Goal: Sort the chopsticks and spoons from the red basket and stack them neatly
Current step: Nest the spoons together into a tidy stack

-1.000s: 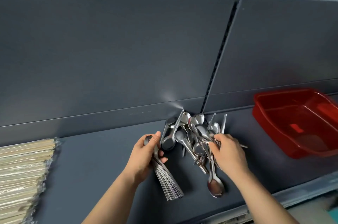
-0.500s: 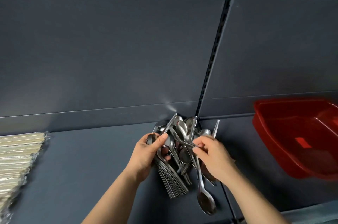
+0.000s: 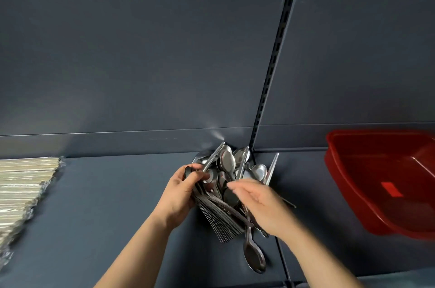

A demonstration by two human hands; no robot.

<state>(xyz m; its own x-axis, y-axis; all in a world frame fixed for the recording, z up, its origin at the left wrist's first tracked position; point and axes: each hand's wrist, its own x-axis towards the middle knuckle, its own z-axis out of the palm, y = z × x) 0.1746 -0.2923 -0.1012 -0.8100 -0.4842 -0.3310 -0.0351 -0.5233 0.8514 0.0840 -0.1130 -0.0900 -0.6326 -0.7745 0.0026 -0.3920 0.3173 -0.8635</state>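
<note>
Left hand gripped fanned spoons; right hand's grip lay loose over the pile. Basket label unreadable.

A slotted upright divides the dark grey back panels above the shelf.

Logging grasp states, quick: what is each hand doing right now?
Left hand: grips stacked spoons.
Right hand: open, over the spoon pile.

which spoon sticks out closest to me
The lone spoon jutting out below the right hand, bowl toward the camera; the others sit farther back in the pile.
</note>
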